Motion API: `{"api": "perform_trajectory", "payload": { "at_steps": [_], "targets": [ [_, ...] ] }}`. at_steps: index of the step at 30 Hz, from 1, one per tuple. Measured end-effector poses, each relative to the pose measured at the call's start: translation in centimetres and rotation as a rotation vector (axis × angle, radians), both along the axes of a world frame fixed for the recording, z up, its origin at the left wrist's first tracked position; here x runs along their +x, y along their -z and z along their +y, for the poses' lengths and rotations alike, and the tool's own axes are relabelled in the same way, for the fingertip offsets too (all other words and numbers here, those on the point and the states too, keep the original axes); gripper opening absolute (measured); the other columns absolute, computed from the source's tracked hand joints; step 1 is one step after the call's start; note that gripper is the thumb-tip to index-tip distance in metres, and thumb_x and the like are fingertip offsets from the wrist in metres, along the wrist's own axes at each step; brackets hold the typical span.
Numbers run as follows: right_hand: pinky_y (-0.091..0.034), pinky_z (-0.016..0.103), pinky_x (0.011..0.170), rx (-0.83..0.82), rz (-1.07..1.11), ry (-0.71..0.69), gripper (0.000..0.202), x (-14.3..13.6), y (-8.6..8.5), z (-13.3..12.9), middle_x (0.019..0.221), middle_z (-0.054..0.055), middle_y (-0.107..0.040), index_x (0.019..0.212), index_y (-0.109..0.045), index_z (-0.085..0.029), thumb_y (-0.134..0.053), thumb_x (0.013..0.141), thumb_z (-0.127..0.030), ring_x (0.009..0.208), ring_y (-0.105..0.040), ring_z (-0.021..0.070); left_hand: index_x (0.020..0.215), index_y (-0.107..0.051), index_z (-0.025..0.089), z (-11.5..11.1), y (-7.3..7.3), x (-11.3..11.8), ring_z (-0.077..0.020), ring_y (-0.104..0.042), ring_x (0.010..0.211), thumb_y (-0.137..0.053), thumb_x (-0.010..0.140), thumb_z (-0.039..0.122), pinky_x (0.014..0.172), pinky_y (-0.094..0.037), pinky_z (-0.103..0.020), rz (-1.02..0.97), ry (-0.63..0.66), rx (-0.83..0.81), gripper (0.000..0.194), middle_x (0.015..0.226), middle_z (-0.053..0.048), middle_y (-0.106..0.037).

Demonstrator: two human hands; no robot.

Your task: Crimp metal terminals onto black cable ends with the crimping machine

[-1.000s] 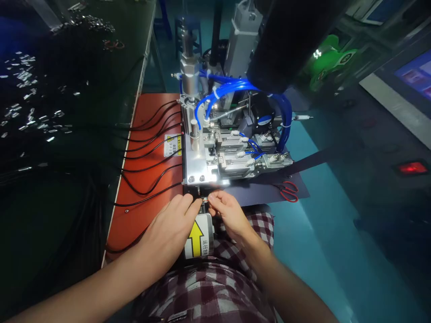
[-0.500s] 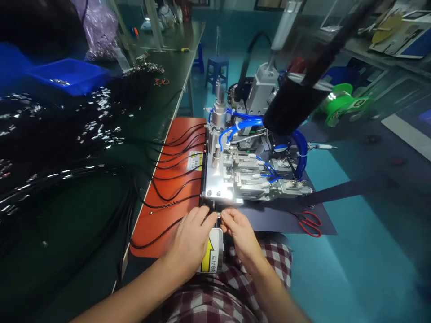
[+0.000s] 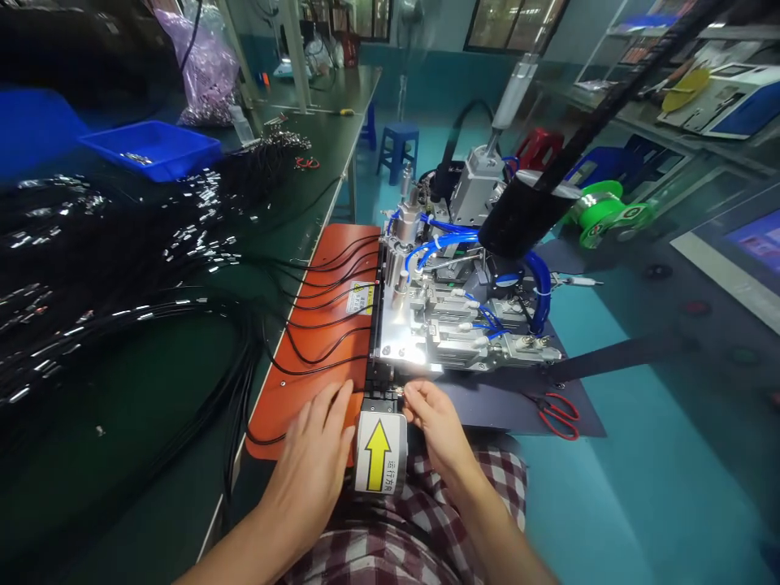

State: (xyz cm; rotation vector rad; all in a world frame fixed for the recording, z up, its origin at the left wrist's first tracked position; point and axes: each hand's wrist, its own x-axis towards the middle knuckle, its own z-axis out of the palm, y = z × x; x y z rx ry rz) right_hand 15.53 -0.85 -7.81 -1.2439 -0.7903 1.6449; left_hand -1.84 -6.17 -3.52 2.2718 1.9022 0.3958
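My left hand (image 3: 317,443) lies with fingers stretched over the orange board (image 3: 277,406), and a black cable (image 3: 266,441) passes beneath it. My right hand (image 3: 437,418) pinches the small metal connector (image 3: 399,392) at the end of a black cable, at the near end of the machine's black track (image 3: 381,378). Fingertips partly cover the connector. Just below the track, a rounded cover (image 3: 379,455) bears a yellow arrow. Several more black cables (image 3: 322,301) cross the board in a row, their ends at the machine (image 3: 439,325).
To the left, a dark green table (image 3: 176,357) holds a mass of black cables (image 3: 207,305) with metal ends and a blue tray (image 3: 152,150). Red-handled scissors (image 3: 559,416) lie on the dark plate at right. A black cylinder (image 3: 517,219) overhangs the machine, near a green spool (image 3: 609,213).
My left hand has drawn back left and down from the track onto the board, uncovering the arrow. My right hand stays at the connector. The camera view has shifted slightly.
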Motion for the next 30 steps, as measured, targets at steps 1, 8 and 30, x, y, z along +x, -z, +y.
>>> {"api": "perform_trajectory", "payload": {
  "at_steps": [1, 8, 30],
  "targets": [
    [-0.031, 0.026, 0.055, -0.002, 0.0, 0.002, 0.036, 0.0, 0.0, 0.0, 0.055, -0.005, -0.049, 0.072, -0.056, -0.018, -0.07, 0.07, -0.051, 0.052, -0.04, 0.0117, 0.137, -0.036, 0.017, -0.5, 0.1, -0.4, -0.0264, -0.054, 0.113, -0.036, 0.094, 0.023, 0.089, -0.05, -0.046, 0.024, -0.012, -0.001, 0.044, 0.13, -0.013, -0.053],
    [-0.031, 0.026, 0.055, -0.003, -0.004, 0.0, 0.037, 0.1, -0.3, 0.2, 0.054, -0.005, -0.05, 0.071, -0.055, -0.018, -0.071, 0.069, -0.052, 0.052, -0.04, 0.0111, 0.139, -0.039, 0.011, -0.5, 1.2, -1.8, -0.0291, -0.046, 0.126, -0.037, 0.094, 0.028, 0.095, -0.048, -0.045, 0.158, 0.076, 0.101, 0.048, 0.139, -0.014, -0.048],
    [-0.033, 0.024, 0.051, -0.121, 0.024, 0.192, 0.032, 3.1, 1.8, -2.9, 0.064, -0.001, -0.053, 0.07, -0.062, -0.017, -0.071, 0.071, -0.048, 0.052, -0.043, 0.0097, 0.148, -0.022, 0.022, 0.9, 2.2, -4.1, -0.0264, -0.044, 0.128, -0.04, 0.094, 0.028, 0.1, -0.044, -0.043, 0.163, 0.208, 0.126, 0.057, 0.143, -0.009, -0.045]
  ]
}}
